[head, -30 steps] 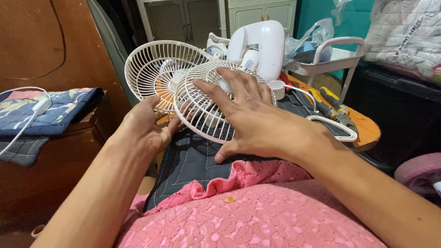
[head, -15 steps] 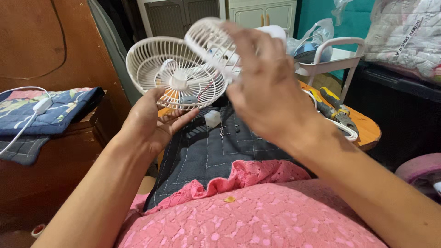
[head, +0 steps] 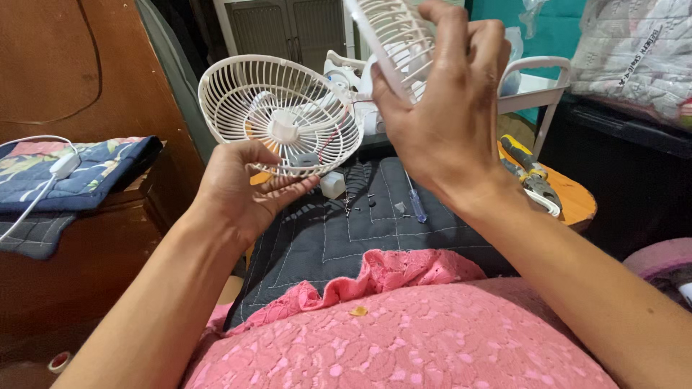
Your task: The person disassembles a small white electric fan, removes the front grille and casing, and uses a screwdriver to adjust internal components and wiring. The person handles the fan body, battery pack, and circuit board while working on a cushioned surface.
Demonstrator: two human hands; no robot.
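My left hand (head: 241, 191) grips the lower rim of a small white fan's rear grille (head: 238, 94), with the white blades and hub (head: 282, 124) showing inside it. Thin red wires run from the hub toward the white fan body (head: 344, 72) behind. My right hand (head: 443, 108) holds the detached white front grille (head: 393, 39) lifted up and tilted, apart from the fan. A dark quilted mat (head: 360, 238) lies across my lap over pink lace fabric (head: 404, 338).
On the mat lie a blue-handled screwdriver (head: 416, 205), a small white block (head: 332, 184) and several tiny screws (head: 358, 202). Yellow-handled pliers (head: 530, 169) rest on an orange round surface at right. A wooden cabinet with a folded blue cloth (head: 79, 173) and white cable stands left.
My right hand pulled the front grille off the fan and raised it up and to the right. The left hand kept hold of the rear grille, now exposing the blades.
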